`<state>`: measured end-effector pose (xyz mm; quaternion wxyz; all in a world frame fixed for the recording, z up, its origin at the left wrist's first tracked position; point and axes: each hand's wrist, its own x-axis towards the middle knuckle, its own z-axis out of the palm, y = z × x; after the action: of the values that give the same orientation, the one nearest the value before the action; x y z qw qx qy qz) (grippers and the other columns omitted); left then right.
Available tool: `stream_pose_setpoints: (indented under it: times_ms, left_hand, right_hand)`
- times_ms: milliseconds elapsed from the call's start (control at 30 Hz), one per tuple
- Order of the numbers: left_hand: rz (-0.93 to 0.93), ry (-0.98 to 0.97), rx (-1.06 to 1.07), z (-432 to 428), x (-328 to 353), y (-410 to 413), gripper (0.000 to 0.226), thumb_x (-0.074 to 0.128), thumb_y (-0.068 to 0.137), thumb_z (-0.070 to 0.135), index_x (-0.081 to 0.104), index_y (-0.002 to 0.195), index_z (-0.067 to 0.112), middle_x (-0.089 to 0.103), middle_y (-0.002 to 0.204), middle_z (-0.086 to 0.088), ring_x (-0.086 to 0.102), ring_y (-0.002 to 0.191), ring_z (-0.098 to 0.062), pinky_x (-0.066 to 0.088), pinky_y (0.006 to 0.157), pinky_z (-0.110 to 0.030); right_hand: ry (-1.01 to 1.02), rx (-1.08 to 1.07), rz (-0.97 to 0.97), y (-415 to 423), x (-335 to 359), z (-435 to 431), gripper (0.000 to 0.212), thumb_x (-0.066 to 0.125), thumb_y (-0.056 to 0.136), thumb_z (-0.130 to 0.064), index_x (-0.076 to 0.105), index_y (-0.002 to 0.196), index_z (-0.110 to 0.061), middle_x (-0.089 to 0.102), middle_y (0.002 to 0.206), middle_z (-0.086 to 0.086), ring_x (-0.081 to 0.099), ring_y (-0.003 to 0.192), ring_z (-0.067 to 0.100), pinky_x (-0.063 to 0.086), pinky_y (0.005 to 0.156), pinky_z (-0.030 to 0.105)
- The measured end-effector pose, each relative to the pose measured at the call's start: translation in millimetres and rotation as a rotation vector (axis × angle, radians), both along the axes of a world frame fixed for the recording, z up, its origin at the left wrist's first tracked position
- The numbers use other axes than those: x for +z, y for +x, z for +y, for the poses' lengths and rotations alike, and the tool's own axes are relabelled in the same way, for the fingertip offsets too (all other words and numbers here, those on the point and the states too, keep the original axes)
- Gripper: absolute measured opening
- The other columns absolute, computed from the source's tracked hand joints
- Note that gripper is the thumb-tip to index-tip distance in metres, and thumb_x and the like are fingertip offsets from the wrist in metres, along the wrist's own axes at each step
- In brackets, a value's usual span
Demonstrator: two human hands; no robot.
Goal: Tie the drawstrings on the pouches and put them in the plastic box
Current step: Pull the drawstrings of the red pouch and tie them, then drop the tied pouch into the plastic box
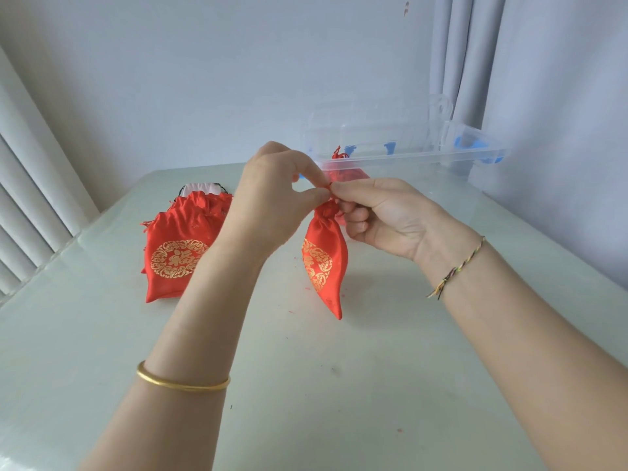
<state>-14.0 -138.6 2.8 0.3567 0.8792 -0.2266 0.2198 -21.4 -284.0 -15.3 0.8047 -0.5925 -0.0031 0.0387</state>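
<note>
At frame centre the left hand [282, 185] and right hand [377, 215] both pinch the red drawstring [330, 185] of a gold-printed red satin pouch [321, 263], which hangs below them, its long axis near vertical. The clear plastic box [414, 158] lies behind, upper right, nearer the right hand.

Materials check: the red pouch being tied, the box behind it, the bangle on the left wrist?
Held pouch: looks like satin-type woven fabric, with a glossy sheen, soft folds and a gold print.
Box: clear rigid plastic; the wall behind shows through its sides.
Bangle: gold-coloured metal by its smooth shine; solid or plated, cannot tell.
</note>
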Motion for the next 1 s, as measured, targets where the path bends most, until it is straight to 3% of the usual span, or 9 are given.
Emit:
stream_pose_setpoints:
  times_ms: [100, 200, 300, 433, 533, 667, 733, 900, 1000]
  left_hand:
    - [-0.011, 0.006, 0.012, 0.2, -1.4, 2.1, 0.006, 0.066, 0.082, 0.018, 0.063, 0.080, 0.022, 0.053, 0.093, 0.004, 0.052, 0.084, -0.009, 0.034, 0.068, -0.004]
    - [0.009, -0.037, 0.073, 3.9, -3.4, 7.0, 0.007, 0.056, 0.085, 0.012, 0.059, 0.081, 0.016, 0.055, 0.077, 0.004, 0.051, 0.075, -0.017, 0.040, 0.066, -0.024]
    - [0.044, -0.057, 0.113, 6.0, -7.6, 10.5, 0.007, 0.053, 0.086, 0.010, 0.057, 0.082, 0.014, 0.050, 0.068, 0.009, 0.047, 0.070, -0.019, 0.037, 0.061, -0.028]
    - [0.050, -0.074, 0.094, 1.2, -11.1, 11.1, 0.009, 0.049, 0.087, 0.009, 0.056, 0.083, 0.013, 0.051, 0.069, 0.007, 0.043, 0.059, -0.013, 0.037, 0.056, -0.029]
    - [0.132, -0.110, 0.046, -0.5, -12.5, 9.7, 0.011, 0.050, 0.088, 0.011, 0.053, 0.080, 0.017, 0.057, 0.071, 0.004, 0.045, 0.057, -0.008, 0.038, 0.052, -0.026]
    - [0.225, -0.234, -0.014, 1.5, -11.2, 9.0, 0.014, 0.053, 0.087, 0.010, 0.053, 0.076, 0.017, 0.062, 0.071, 0.003, 0.057, 0.065, -0.008, 0.046, 0.062, -0.028]
    - [0.259, -0.294, -0.067, 1.7, -9.5, 7.4, 0.015, 0.053, 0.087, 0.008, 0.054, 0.075, 0.016, 0.061, 0.070, 0.003, 0.058, 0.061, -0.003, 0.046, 0.058, -0.022]
    - [0.288, -0.367, -0.169, -2.1, -6.6, 2.9, 0.014, 0.053, 0.088, 0.007, 0.055, 0.076, 0.014, 0.064, 0.076, -0.002, 0.059, 0.064, -0.007, 0.042, 0.051, -0.012]
    - [0.300, -0.434, -0.173, -2.4, -6.8, 2.1, 0.008, 0.053, 0.090, 0.014, 0.058, 0.084, 0.015, 0.064, 0.079, 0.002, 0.061, 0.066, -0.005, 0.044, 0.053, -0.014]
  right_hand:
    - [-0.077, -0.011, -0.057, 1.2, -1.6, -2.8, 0.023, 0.061, 0.085, -0.006, 0.053, 0.064, -0.011, 0.043, 0.046, -0.005, 0.029, 0.039, 0.004, 0.024, 0.040, 0.015]
    - [-0.182, -0.085, -0.099, 0.3, -1.9, -9.9, 0.017, 0.060, 0.085, -0.002, 0.057, 0.069, -0.008, 0.049, 0.040, -0.009, 0.031, 0.035, 0.002, 0.025, 0.038, 0.014]
    - [-0.187, -0.094, -0.090, -0.7, -1.6, -14.6, 0.018, 0.056, 0.086, 0.002, 0.055, 0.070, -0.007, 0.053, 0.039, -0.010, 0.036, 0.030, 0.000, 0.023, 0.037, 0.013]
    - [-0.229, -0.136, -0.071, 2.4, -6.7, -15.7, 0.020, 0.058, 0.085, 0.002, 0.055, 0.068, -0.007, 0.052, 0.049, -0.001, 0.033, 0.030, 0.000, 0.023, 0.036, 0.012]
    - [-0.377, -0.200, -0.126, 1.4, -7.6, -16.3, 0.018, 0.058, 0.086, 0.000, 0.058, 0.069, -0.006, 0.050, 0.057, 0.005, 0.038, 0.029, 0.000, 0.030, 0.033, 0.012]
    - [-0.577, -0.077, -0.199, -7.9, 4.1, -17.9, 0.014, 0.056, 0.091, -0.026, 0.066, 0.089, -0.017, 0.062, 0.081, 0.005, 0.054, 0.052, 0.007, 0.037, 0.041, 0.012]
    - [-0.730, -0.037, -0.234, -11.1, 7.8, -13.9, 0.019, 0.064, 0.085, -0.032, 0.067, 0.095, -0.017, 0.060, 0.082, 0.002, 0.054, 0.063, 0.010, 0.040, 0.046, 0.013]
    - [-1.007, -0.106, -0.371, -5.8, 2.3, -1.3, 0.017, 0.069, 0.077, -0.012, 0.067, 0.086, 0.002, 0.061, 0.075, 0.018, 0.053, 0.067, 0.025, 0.050, 0.067, 0.040]
    - [-0.972, -0.043, -0.308, -13.6, 12.7, -10.4, 0.014, 0.061, 0.082, -0.001, 0.065, 0.091, 0.008, 0.056, 0.072, 0.014, 0.049, 0.057, 0.014, 0.046, 0.055, 0.027]
